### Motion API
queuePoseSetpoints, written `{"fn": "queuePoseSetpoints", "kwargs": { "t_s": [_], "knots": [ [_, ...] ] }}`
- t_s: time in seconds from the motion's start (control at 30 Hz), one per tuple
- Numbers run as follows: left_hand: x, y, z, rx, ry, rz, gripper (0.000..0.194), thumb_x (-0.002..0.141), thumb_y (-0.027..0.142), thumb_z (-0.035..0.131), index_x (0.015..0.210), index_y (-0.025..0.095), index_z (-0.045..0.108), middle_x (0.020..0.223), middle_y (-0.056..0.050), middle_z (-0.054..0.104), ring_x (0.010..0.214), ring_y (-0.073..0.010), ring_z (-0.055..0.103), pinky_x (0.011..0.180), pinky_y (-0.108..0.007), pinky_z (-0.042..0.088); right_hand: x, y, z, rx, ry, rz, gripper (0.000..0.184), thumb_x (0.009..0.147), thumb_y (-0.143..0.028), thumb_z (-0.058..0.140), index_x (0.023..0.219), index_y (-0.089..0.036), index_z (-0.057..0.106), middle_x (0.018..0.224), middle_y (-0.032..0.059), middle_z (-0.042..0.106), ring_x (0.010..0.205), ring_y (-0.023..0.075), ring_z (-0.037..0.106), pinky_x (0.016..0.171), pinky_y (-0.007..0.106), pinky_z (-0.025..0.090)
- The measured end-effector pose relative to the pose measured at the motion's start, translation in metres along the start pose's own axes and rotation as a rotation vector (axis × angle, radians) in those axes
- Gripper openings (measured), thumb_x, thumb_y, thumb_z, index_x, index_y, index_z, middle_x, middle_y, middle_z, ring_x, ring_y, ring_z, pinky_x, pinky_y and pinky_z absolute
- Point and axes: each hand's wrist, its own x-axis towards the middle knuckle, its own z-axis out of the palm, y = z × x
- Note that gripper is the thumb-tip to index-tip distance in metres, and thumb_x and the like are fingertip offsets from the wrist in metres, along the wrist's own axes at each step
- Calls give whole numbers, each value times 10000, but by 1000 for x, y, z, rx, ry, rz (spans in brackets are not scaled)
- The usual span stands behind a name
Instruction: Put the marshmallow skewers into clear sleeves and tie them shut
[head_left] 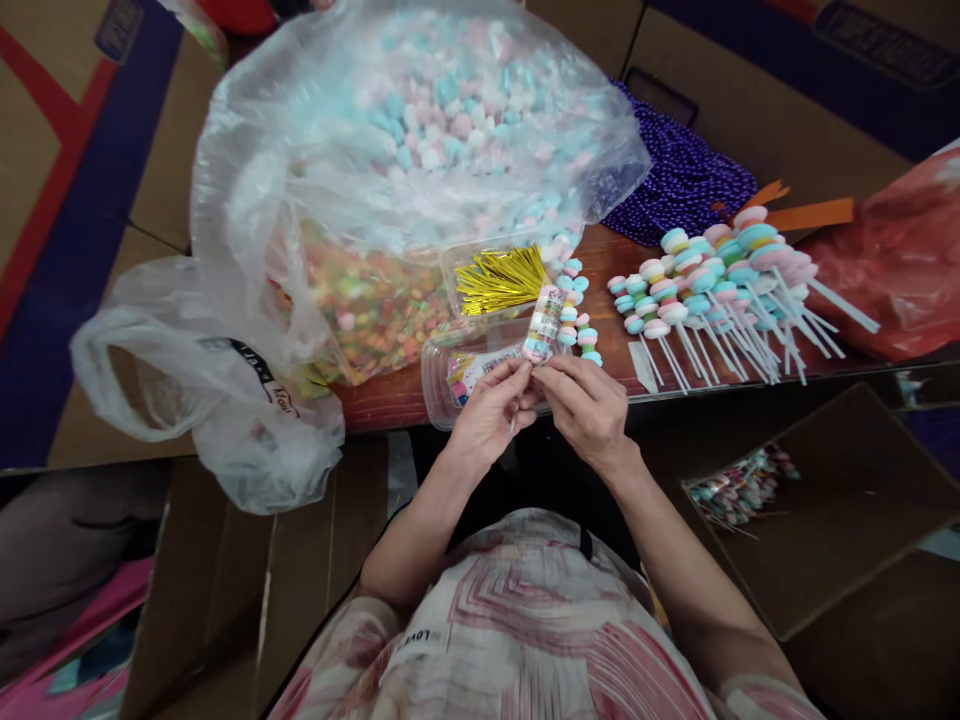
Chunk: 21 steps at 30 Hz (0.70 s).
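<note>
A wrapped candy lollipop [544, 323] in a printed clear sleeve stands up from between my hands, its stick pointing down toward me. My left hand [491, 405] pinches it low, around the stick. The fingers of my right hand [589, 408] are closed at the base of the sleeve; whether a tie is between them is too small to tell. Just beyond lie gold twist ties [499, 280] in a clear plastic tray [450, 262]. A second clear tray [433, 385] with printed sleeves [480, 372] is by my left hand. Unwrapped candy stacks [577, 310] lie beside the lollipop.
Many unwrapped lollipops [712, 285] are piled at the right. Large bags of pastel candies [450, 120] and orange-green candies [375, 310] fill the back left. Purple bead strings [667, 170] lie behind. Below right, a cardboard box [832, 520] holds wrapped lollipops [742, 487]. A white plastic bag [262, 440] overhangs the edge.
</note>
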Motion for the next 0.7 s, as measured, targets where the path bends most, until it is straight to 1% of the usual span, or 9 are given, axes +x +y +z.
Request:
{"fn": "queuePoseSetpoints", "kwargs": {
  "t_s": [0.1, 0.2, 0.27, 0.33, 0.4, 0.47, 0.57, 0.67, 0.7],
  "knots": [
    [-3, -6, 1, -11, -48, 40, 320, 657, 254, 945, 806, 169, 674, 659, 59, 544, 524, -30, 471, 431, -120, 307, 4, -4, 5, 6, 47, 29, 209, 968, -73, 579, 1091, -210, 680, 988, 85, 758, 914, 195, 714, 803, 317, 574],
    [2, -14, -3, -11, -92, 112, 320, 688, 312, 933, 888, 206, 707, 750, 46, 621, 606, -58, 554, 517, -152, 425, 5, -13, 11, -16, 70, 144, 128, 992, -107, 542, 1016, -197, 629, 881, 72, 699, 827, 193, 663, 749, 319, 540],
    [7, -15, -6, 13, -139, 124, 317, 725, 384, 908, 926, 221, 726, 823, 23, 665, 710, -103, 622, 618, -205, 508, 4, -19, 12, -9, 37, 218, 115, 1007, -127, 519, 974, -203, 598, 842, 54, 657, 785, 187, 625, 718, 314, 514],
    [9, -11, -7, 64, -203, 152, 352, 762, 509, 860, 921, 218, 743, 872, -13, 685, 840, -164, 666, 723, -269, 557, 5, -24, 8, 27, 2, 245, 115, 1012, -135, 508, 963, -210, 580, 842, 42, 636, 782, 182, 610, 714, 311, 498],
    [5, -3, -5, 145, -267, 243, 443, 798, 644, 774, 882, 209, 763, 932, -52, 692, 979, -218, 671, 841, -325, 571, 8, -27, 0, 90, -8, 273, 120, 1012, -131, 499, 962, -216, 569, 853, 31, 628, 782, 174, 607, 704, 306, 487],
    [-2, 4, -3, 266, -292, 389, 545, 854, 726, 652, 801, 198, 777, 1037, -84, 682, 1095, -245, 643, 961, -354, 547, 14, -29, -9, 139, 8, 322, 125, 1009, -132, 498, 951, -222, 563, 855, 21, 626, 774, 166, 606, 690, 304, 479],
    [-10, 5, -4, 461, -222, 542, 652, 903, 755, 544, 647, 189, 741, 1109, -96, 666, 1129, -244, 618, 1048, -364, 499, 22, -31, -18, 127, 65, 331, 124, 994, -126, 521, 953, -226, 582, 856, 21, 639, 784, 168, 614, 703, 311, 488],
    [-9, -6, -9, 504, -135, 518, 585, 896, 736, 581, 701, 210, 748, 939, -57, 685, 1008, -207, 635, 1012, -355, 498, 23, -36, -19, 147, 108, 269, 147, 964, -94, 560, 983, -222, 628, 882, 32, 686, 819, 174, 647, 739, 317, 513],
    [-7, -10, -10, 488, -126, 495, 545, 891, 717, 612, 730, 218, 759, 887, -41, 683, 968, -193, 637, 990, -347, 502, 21, -38, -19, 185, 108, 286, 147, 960, -94, 573, 977, -221, 645, 887, 33, 701, 824, 174, 657, 746, 317, 518]
  ]
}}
